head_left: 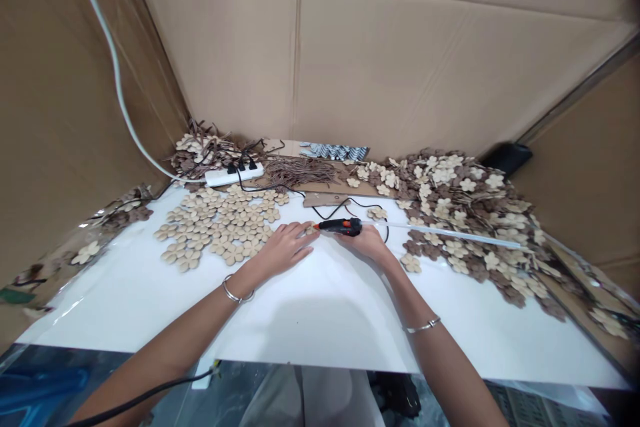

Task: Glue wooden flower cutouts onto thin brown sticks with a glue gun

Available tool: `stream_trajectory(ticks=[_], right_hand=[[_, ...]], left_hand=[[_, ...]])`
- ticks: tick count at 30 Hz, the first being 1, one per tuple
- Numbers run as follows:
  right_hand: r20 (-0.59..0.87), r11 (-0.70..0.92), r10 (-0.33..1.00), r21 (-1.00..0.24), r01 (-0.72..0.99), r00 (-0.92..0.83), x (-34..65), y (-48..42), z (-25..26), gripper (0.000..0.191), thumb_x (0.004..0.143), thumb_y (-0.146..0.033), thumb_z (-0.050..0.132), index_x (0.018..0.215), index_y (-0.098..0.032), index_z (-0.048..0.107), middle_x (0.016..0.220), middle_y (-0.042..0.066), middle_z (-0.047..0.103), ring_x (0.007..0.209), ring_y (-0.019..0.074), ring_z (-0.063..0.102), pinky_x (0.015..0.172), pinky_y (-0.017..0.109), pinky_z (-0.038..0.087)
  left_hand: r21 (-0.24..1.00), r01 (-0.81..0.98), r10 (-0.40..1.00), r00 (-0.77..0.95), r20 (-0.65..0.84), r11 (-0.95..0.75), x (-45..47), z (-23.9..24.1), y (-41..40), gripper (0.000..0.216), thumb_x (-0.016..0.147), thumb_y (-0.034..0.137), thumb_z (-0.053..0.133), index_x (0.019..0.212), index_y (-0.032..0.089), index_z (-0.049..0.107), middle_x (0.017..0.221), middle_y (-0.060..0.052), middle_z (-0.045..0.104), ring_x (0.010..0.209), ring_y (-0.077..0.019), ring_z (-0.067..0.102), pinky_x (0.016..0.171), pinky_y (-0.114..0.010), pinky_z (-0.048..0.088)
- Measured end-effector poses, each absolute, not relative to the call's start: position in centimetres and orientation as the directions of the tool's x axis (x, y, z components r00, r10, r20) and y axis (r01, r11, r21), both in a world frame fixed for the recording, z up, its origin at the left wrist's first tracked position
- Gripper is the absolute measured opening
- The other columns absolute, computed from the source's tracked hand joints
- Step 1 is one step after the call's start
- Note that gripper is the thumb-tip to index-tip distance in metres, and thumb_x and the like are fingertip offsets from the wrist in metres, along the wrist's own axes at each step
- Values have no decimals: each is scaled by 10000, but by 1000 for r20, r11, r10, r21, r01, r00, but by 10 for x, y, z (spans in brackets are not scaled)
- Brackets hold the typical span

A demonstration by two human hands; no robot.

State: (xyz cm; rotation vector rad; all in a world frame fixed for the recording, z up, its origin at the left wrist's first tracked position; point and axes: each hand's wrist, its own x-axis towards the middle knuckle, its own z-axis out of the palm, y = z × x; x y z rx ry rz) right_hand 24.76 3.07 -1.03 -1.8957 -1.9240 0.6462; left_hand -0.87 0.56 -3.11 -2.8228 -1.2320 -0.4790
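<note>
My right hand (369, 244) is wrapped round a black hot glue gun (345, 227) with an orange nozzle that points left. A long clear glue stick (450, 233) juts out of the gun's back end toward the right. The nozzle meets the fingertips of my left hand (286, 248), which pinch a small beige flower (311, 229), mostly hidden by the fingers. Left of that hand, beige flowers (225, 220) lie spread in a wide patch on the white tabletop (320, 327).
Brown and beige flowers (465, 193) are heaped at the right. Brown strips (303, 172) lie along the back, beside a white power strip (234, 175) with black plugs. The gun's black cord loops behind my hands. Cardboard walls (400, 67) enclose the table's back and sides.
</note>
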Motion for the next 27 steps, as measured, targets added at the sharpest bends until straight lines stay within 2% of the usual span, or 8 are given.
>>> stream_trajectory(ticks=[14, 18, 23, 27], right_hand=[[-87, -20, 996, -516, 856, -29, 243, 29, -5, 283, 732, -479, 644, 804, -217, 723, 877, 60, 750, 862, 247, 682, 709, 276, 465], [-95, -31, 995, -496, 868, -19, 242, 28, -2, 301, 734, -489, 639, 816, -213, 728, 846, 61, 746, 849, 250, 679, 694, 281, 461], [-85, -7, 995, -538, 843, -46, 246, 26, 0, 318, 713, -513, 661, 814, -220, 731, 817, 39, 744, 805, 232, 673, 683, 275, 471], [-36, -18, 999, -584, 812, -4, 254, 35, 2, 321, 713, -499, 655, 785, -196, 734, 732, 39, 726, 715, 216, 663, 626, 271, 467]], left_hand=[[111, 721, 716, 636, 287, -684, -8, -31, 6, 438, 1002, 406, 341, 1396, 289, 493, 1499, -76, 429, 1271, -276, 455, 1010, -434, 387], [111, 719, 714, 637, 292, -686, -9, -32, 5, 434, 1001, 404, 343, 1388, 288, 501, 1494, -75, 435, 1265, -275, 459, 1006, -431, 391], [112, 720, 714, 633, 299, -685, -9, -32, 5, 436, 1004, 408, 331, 1389, 294, 501, 1496, -72, 433, 1270, -276, 456, 1009, -434, 389], [113, 717, 712, 635, 301, -688, -9, -31, 5, 437, 1004, 402, 330, 1394, 294, 496, 1494, -75, 435, 1266, -275, 460, 1007, -431, 387]])
